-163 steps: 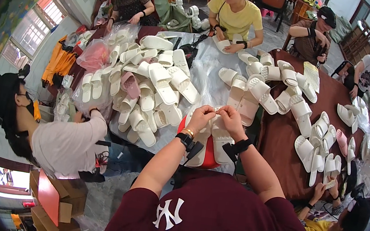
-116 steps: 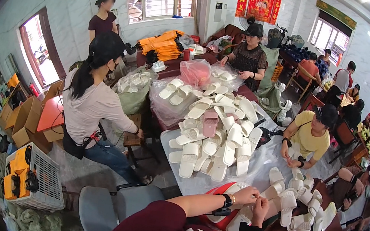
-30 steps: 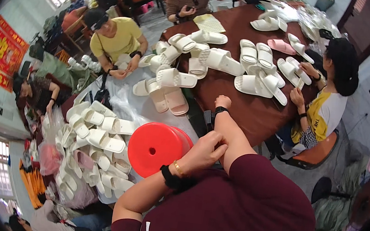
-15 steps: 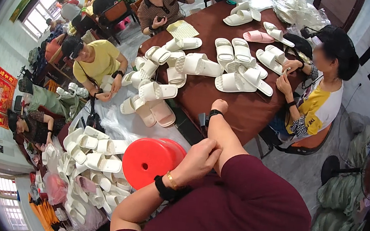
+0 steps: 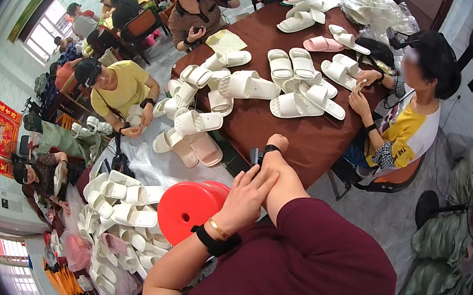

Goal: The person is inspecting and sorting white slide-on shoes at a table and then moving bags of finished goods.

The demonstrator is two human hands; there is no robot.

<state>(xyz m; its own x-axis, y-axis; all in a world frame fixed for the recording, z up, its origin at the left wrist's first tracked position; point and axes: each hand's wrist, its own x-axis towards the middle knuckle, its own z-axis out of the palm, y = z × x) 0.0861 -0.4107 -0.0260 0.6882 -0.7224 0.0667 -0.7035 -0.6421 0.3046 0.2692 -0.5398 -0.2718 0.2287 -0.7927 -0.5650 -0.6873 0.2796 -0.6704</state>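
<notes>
While left hand [image 5: 245,199] spread, right hand [image 5: 278,143] curled, nearby stool [image 5: 182,199] round, glossy red.

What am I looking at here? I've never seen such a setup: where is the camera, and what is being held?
There is no machine: these are a person's own bare hands. Every picture comes from the left of two fisheye cameras worn on the head, looking down, so straight edges bend near the rim. The left hand, open, rests on the right forearm and holds nothing visible. The right hand is too small to tell whether it holds anything. White slippers and some pink ones lie on the brown table. More are heaped at lower left, beside a red stool. Other people are around the table.
</notes>
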